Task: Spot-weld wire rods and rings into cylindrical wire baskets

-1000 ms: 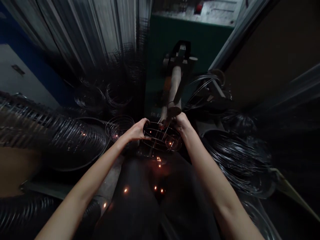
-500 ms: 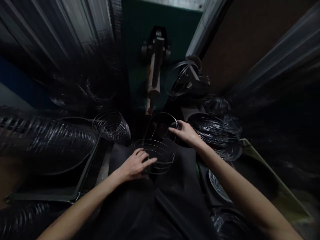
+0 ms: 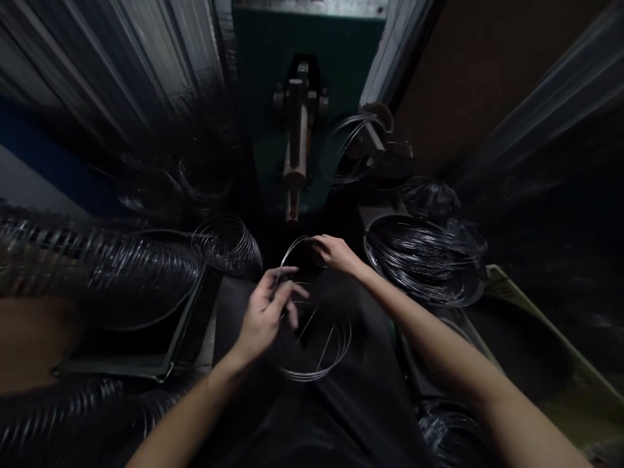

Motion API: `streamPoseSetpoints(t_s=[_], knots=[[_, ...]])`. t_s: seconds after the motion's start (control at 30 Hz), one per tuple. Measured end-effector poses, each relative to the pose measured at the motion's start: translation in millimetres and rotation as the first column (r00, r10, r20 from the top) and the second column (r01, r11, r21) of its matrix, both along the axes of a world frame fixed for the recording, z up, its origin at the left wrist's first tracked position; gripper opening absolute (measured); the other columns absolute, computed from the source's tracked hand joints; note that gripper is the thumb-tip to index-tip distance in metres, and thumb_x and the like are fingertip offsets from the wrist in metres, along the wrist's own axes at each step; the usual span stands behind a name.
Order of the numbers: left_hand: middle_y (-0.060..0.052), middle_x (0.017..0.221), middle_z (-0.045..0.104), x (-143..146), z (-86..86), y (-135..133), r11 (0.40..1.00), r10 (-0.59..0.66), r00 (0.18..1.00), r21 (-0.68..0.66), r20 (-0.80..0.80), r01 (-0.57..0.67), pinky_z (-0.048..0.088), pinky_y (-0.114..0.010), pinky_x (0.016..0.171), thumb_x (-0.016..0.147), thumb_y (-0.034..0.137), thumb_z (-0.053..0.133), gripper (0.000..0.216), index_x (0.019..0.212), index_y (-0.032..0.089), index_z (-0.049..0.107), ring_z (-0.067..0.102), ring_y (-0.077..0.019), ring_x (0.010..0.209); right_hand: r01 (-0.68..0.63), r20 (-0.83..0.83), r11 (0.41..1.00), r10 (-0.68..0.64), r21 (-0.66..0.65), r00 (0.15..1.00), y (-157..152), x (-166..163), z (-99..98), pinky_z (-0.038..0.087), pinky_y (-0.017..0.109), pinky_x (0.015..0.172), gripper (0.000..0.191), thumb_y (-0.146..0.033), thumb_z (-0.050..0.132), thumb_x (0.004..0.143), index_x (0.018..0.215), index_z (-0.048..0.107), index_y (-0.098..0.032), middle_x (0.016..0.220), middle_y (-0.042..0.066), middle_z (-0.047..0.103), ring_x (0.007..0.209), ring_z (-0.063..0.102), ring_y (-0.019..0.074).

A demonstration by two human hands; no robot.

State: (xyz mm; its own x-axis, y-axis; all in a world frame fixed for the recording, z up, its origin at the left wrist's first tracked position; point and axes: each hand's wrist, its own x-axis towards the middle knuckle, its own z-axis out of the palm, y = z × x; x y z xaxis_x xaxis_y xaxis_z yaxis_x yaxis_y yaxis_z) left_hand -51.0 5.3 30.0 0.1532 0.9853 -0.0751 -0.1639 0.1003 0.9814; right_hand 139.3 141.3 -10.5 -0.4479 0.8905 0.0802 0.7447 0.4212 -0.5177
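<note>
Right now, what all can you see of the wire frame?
The wire frame is round and open, of thin, shiny, metal-looking wire: curved rings and straight struts. It is over the dark cloth, its exact tilt unclear. The right hand grips its far rim; the left hand, blurred, is at its left side; contact can't be told.

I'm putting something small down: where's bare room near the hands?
The lap cloth looks bare below the wire frame, between the forearms. Crowded: left, with wire ring stacks; right, with heaped wire rings. The yellow-edged bin is too dark inside to judge.
</note>
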Motion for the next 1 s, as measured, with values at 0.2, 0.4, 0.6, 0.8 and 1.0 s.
streamPoseSetpoints(t_s=[0.2, 0.4, 0.6, 0.8, 1.0], knots=[[-0.007, 0.108, 0.059, 22.1, -23.6, 24.3, 0.996, 0.034, 0.978, -0.086, 0.204, -0.016, 0.054, -0.024, 0.053, 0.088, 0.042, 0.051, 0.026, 0.095, 0.019, 0.04, 0.064, -0.0116, 0.066, 0.036, 0.12, 0.994, -0.023, -0.106, 0.993, 20.0, -40.7, -35.6, 0.045, 0.026, 0.079, 0.032, -0.023, 0.051, 0.089, 0.119, 0.062, -0.021, 0.107, 0.01, 0.063, 0.094, 0.06, 0.0186], [-0.007, 0.11, 0.058, 16.8, -28.5, 35.5, 0.996, 0.008, 0.969, -0.091, 0.246, 0.015, 0.055, -0.025, 0.056, 0.085, 0.043, 0.057, 0.03, 0.092, 0.019, 0.041, 0.063, -0.0112, 0.069, -0.026, 0.136, 0.995, 0.039, -0.095, 0.99, 40.2, -64.1, -29.1, 0.045, 0.029, 0.081, 0.029, -0.025, 0.055, 0.086, 0.113, 0.066, -0.025, 0.11, 0.006, 0.067, 0.1, 0.06, 0.0214], [-0.006, 0.108, 0.058, 20.1, -44.7, 45.1, 0.98, 0.095, 0.917, -0.197, 0.388, -0.018, 0.052, -0.028, 0.08, 0.079, 0.039, 0.066, 0.029, 0.085, 0.016, 0.049, 0.062, -0.0116, 0.086, 0.018, 0.043, 0.994, -0.013, -0.111, 0.999, 30.5, -50.4, -22.3, 0.045, 0.029, 0.078, 0.04, -0.027, 0.054, 0.089, 0.128, 0.056, -0.03, 0.097, 0.006, 0.07, 0.086, 0.064, 0.0207], [-0.005, 0.097, 0.065, 20.4, -43.7, 51.2, 0.987, 0.029, 0.934, -0.16, 0.357, 0.031, 0.051, -0.026, 0.073, 0.083, 0.036, 0.062, 0.029, 0.101, 0.018, 0.05, 0.066, -0.0141, 0.079, 0.09, 0.034, 0.982, -0.086, -0.168, 0.996, 25.2, -35.6, -9.6, 0.043, 0.025, 0.072, 0.049, -0.021, 0.055, 0.089, 0.137, 0.046, -0.024, 0.07, 0.002, 0.063, 0.071, 0.06, 0.0164], [-0.009, 0.097, 0.067, 32.1, -41.1, 60.3, 0.99, -0.058, 0.953, -0.103, 0.298, 0.092, 0.054, -0.034, 0.071, 0.086, 0.044, 0.055, 0.052, 0.128, 0.019, 0.036, 0.069, -0.0188, 0.07, 0.146, -0.034, 0.98, -0.152, -0.134, 0.988, -2.7, -24.8, 1.4, 0.044, 0.03, 0.079, 0.044, -0.018, 0.057, 0.084, 0.127, 0.055, -0.02, 0.103, 0.01, 0.065, 0.092, 0.06, 0.0228]])
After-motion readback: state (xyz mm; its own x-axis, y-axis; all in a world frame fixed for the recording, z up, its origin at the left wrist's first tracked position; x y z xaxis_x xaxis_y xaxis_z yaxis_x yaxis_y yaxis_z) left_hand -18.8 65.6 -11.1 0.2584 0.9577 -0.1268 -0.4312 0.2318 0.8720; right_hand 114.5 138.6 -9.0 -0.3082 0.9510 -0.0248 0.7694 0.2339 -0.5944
